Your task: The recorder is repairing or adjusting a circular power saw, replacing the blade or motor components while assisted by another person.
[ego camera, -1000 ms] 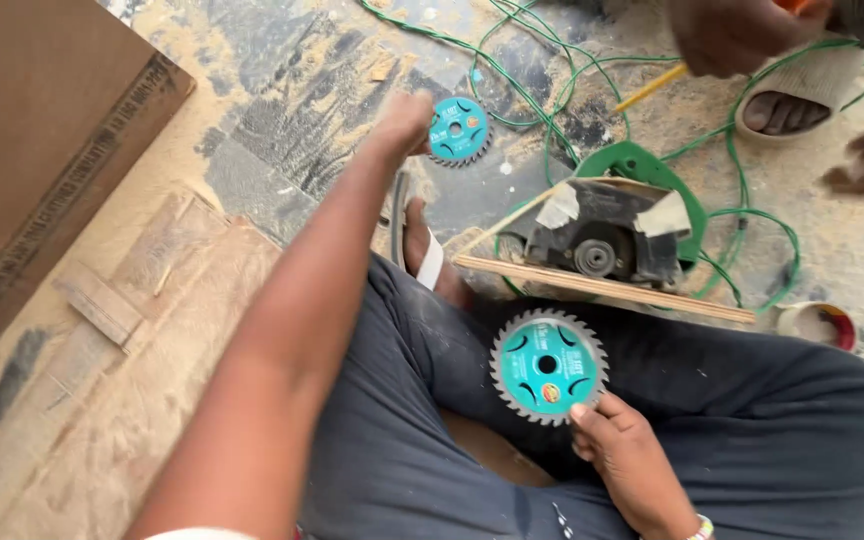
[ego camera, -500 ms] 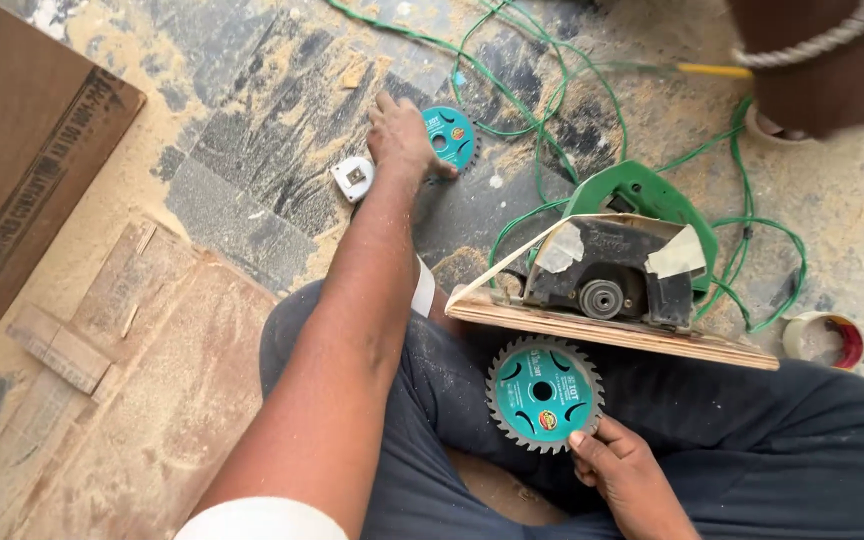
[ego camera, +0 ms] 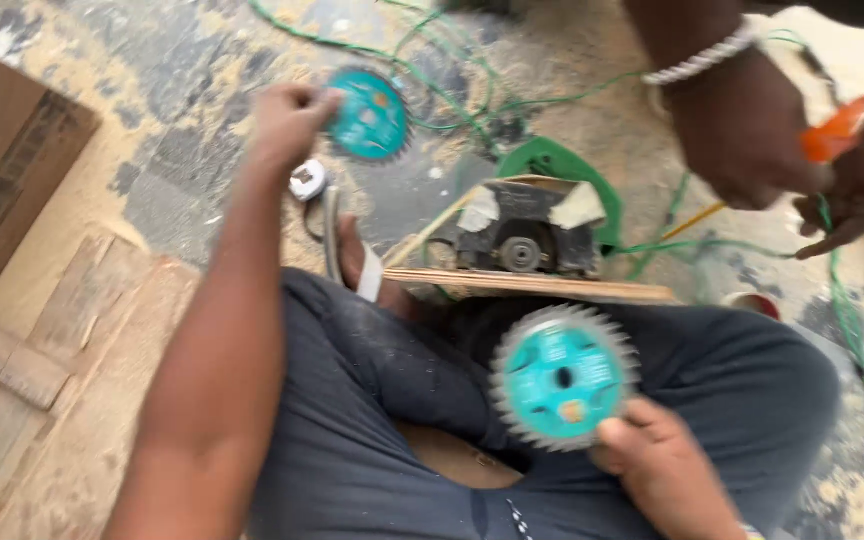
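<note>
You are wearing dark grey trousers point(ego camera: 352, 420), the cloth creasing at the knees and carrying a light dusting of pale sawdust. A small line of white stitching or print is showing on the fabric near the bottom edge of the view, too blurred to make out. Both of your forearms are showing bare, with no sleeve reaching as far as the wrist. Your left hand point(ego camera: 287, 120) is wearing no glove and no ring that can be seen. Your right hand point(ego camera: 662, 470) is also gloveless. On one foot you are wearing a sandal point(ego camera: 362, 275) with a pale strap crossing over it and a thin sole edge showing beside it.
</note>
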